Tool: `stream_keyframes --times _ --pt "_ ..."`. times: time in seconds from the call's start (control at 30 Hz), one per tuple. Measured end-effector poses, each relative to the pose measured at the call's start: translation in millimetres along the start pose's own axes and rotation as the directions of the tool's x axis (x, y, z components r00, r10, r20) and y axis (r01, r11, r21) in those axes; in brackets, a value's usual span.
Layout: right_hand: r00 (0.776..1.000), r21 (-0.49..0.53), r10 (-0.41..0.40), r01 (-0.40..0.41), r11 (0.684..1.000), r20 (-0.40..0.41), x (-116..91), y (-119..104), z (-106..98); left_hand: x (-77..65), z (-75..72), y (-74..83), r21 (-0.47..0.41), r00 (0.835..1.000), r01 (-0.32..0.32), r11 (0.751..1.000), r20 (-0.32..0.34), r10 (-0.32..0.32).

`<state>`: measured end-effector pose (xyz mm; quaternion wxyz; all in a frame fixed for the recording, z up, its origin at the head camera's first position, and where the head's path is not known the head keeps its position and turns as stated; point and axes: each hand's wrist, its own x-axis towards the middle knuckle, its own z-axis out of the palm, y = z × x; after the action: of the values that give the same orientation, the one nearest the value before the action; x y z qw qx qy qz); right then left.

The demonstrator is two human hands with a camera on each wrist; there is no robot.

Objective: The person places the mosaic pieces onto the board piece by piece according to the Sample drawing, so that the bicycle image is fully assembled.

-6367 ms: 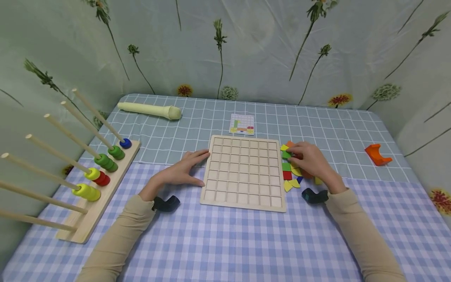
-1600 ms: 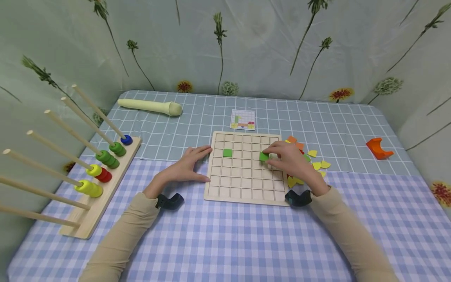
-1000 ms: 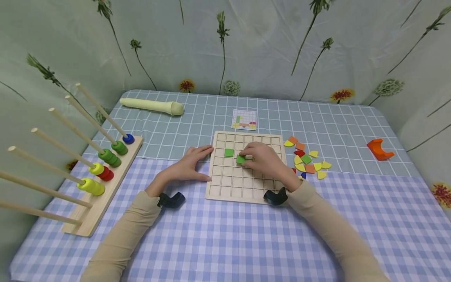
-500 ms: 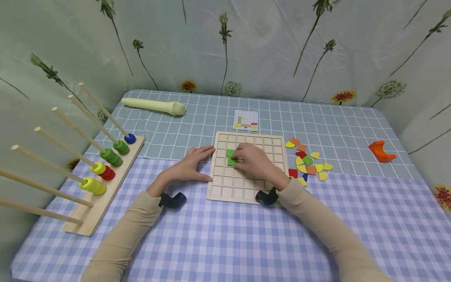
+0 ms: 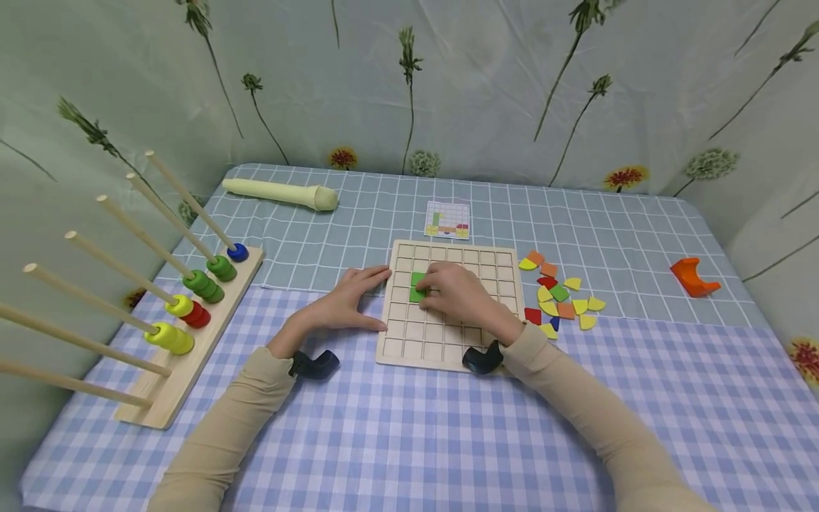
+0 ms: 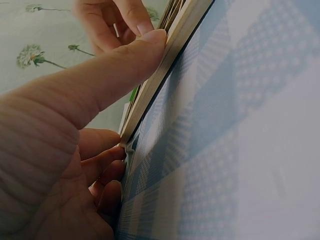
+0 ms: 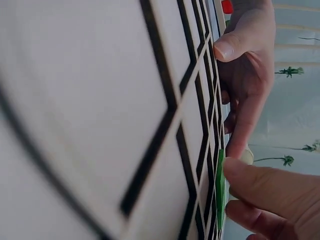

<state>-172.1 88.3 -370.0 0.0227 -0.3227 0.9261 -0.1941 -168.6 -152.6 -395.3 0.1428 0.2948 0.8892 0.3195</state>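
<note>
A square wooden grid board (image 5: 431,352) lies on the table in front of the person. Spread along its left edge, the left hand (image 5: 342,302) touches the rim with thumb and fingers; the left wrist view shows the thumb (image 6: 125,65) against the board's side. Over the board's upper left cells, the right hand (image 5: 457,288) has its thumb and fingertips at a green square tile (image 5: 415,295), partly covered by the fingers. Directly above that tile sits another green square tile (image 5: 417,277). In the right wrist view, the thumb (image 7: 250,180) meets the green surface.
Right of the board lie loose tiles: a red square (image 5: 532,316), orange squares (image 5: 566,311), a green square (image 5: 559,292) and several yellow quarter-rounds (image 5: 596,304). A pattern card (image 5: 446,219) lies behind. Left stands a bead rack (image 5: 160,398); farther out are a pale stick (image 5: 275,192) and an orange block (image 5: 693,277).
The right hand has gone from the loose tiles leftward across the board, bringing a green square tile below another green tile now on the grid. The left hand stays at the board's edge.
</note>
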Motion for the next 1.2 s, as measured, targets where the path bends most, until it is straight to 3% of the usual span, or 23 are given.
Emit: stream_keyframes --times 0.27,0.57,0.77,1.0,1.2 --pt "0.996 0.023 0.074 -0.073 0.997 -0.051 -25 11 -15 1.8 1.9 -3.1 0.021 1.000 -0.019 1.000 -0.015 0.019" --pt "0.974 0.044 0.157 -0.151 0.987 -0.166 -63 47 -30 0.2 0.2 -3.6 0.003 1.000 -0.010 1.000 -0.006 0.010" --pt "0.961 0.033 0.202 -0.199 0.979 -0.190 -84 66 -39 0.2 1.2 -6.0 0.011 1.000 -0.011 1.000 -0.008 0.011" --pt "0.928 0.006 0.290 -0.297 0.955 -0.232 -104 81 -49 1.2 2.5 -5.4 0.003 1.000 -0.013 1.000 -0.009 0.013" --pt "0.882 0.011 0.418 -0.426 0.905 -0.216 -118 93 -56 1.3 2.6 -4.9 -0.002 1.000 -0.014 1.000 -0.008 0.014"
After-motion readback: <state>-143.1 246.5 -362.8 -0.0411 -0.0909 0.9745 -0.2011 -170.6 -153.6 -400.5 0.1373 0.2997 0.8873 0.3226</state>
